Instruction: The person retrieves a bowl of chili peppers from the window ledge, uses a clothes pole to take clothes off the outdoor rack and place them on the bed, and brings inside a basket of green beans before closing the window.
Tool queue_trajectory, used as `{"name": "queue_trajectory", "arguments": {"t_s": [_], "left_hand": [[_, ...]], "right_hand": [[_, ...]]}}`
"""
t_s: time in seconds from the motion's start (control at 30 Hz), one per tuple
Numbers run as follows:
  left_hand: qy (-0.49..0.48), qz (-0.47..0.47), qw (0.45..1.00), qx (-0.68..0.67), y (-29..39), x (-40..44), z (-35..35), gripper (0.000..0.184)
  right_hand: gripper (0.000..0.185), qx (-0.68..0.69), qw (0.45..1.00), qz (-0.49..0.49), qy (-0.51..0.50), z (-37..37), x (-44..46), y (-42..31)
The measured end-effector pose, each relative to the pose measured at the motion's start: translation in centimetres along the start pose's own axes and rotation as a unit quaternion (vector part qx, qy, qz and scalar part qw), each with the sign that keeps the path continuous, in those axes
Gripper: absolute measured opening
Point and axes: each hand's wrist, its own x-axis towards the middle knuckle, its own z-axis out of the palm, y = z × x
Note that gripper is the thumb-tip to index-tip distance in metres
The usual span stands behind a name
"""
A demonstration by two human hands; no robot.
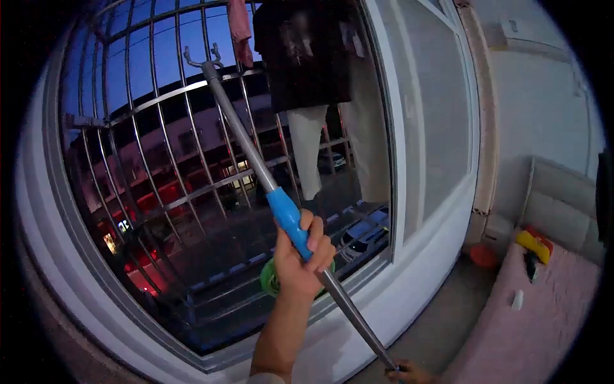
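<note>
Your left hand (pixel 304 259) is closed around the blue grip (pixel 288 214) of the metal pole (pixel 243 134); your right hand (pixel 412 372) grips its near end. The pole's long axis slants from near right up to far left, through the window opening, its forked hook (pixel 206 63) pointing up before the barred grille (pixel 160 102), left of the dark shirt (pixel 304 57).

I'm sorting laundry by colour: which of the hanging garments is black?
The wide top, just right of the pink garment; the trousers below it are pale.
</note>
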Motion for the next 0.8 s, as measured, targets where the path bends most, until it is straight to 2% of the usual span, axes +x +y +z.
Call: {"name": "queue_trajectory", "arguments": {"t_s": [0.17, 0.2, 0.23, 0.27, 0.33, 0.37, 0.4, 0.43, 0.47, 0.5, 0.53, 0.6, 0.67, 0.7, 0.73, 0.8], "left_hand": [[-0.008, 0.008, 0.995, -0.095, 2.0, -0.5, 0.5, 0.049], [0.047, 0.038, 0.998, 0.025, 2.0, -0.6, 0.7, 0.048], [0.098, 0.07, 0.982, 0.143, 2.0, -0.6, 0.8, 0.049], [0.089, 0.092, 0.972, 0.2, 1.4, -1.2, 0.1, 0.045], [0.147, 0.114, 0.923, 0.336, 0.2, -2.7, 0.6, 0.04], [0.143, 0.113, 0.926, 0.33, 0.7, -3.3, 0.5, 0.04], [0.153, 0.074, 0.925, 0.34, 1.3, -4.0, 0.4, 0.039], [0.162, 0.036, 0.922, 0.35, 2.0, -4.6, 0.3, 0.038], [0.155, 0.035, 0.925, 0.344, 3.0, -5.0, 0.0, 0.038], [0.121, 0.021, 0.91, 0.396, 4.4, -5.4, -0.6, 0.039], [0.087, 0.008, 0.89, 0.447, 5.4, -6.0, -1.1, 0.04], [0.076, 0.001, 0.913, 0.401, 6.4, -8.3, -1.3, 0.042], [0.076, -0.034, 0.885, 0.459, 7.4, -10.9, -2.0, 0.043], [0.112, -0.073, 0.888, 0.441, 7.8, -12.0, -2.1, 0.041], [0.109, -0.072, 0.891, 0.434, 8.1, -13.3, -2.7, 0.041], [0.137, -0.08, 0.878, 0.451, 8.6, -15.7, -4.0, 0.035]], "right_hand": [[0.029, 0.071, 0.997, -0.006, -0.004, 3.1, -0.9, 2.9], [0.029, 0.072, 0.997, -0.016, 0.004, 3.9, -0.6, 2.5], [0.027, 0.006, 0.999, -0.018, -0.039, 4.9, 0.1, 0.7], [0.026, -0.062, 0.995, -0.017, -0.082, 5.9, 0.8, -1.8], [0.025, -0.198, 0.966, -0.006, -0.165, 8.1, 1.6, -7.0], [0.024, -0.265, 0.942, 0.002, -0.205, 9.4, 1.8, -8.7], [0.024, -0.265, 0.944, 0.0, -0.198, 13.4, 1.3, -9.1], [0.021, -0.287, 0.94, -0.165, -0.083, 19.7, 0.6, -8.9], [0.017, -0.299, 0.897, -0.323, 0.037, 23.4, 0.3, -8.5], [0.019, -0.381, 0.888, -0.246, 0.07, 21.4, 2.0, -7.2], [0.019, -0.383, 0.886, -0.248, 0.08, 22.6, 2.4, -7.4], [0.023, -0.423, 0.835, -0.303, 0.181, 26.1, 3.1, -10.1], [0.046, -0.435, 0.805, -0.365, 0.169, 28.7, 3.5, -13.3], [0.05, -0.436, 0.785, -0.403, 0.178, 30.3, 3.9, -15.2], [0.055, -0.438, 0.762, -0.44, 0.186, 31.8, 4.3, -17.0], [0.06, -0.422, 0.769, -0.44, 0.194, 34.9, 4.5, -20.7]]}}
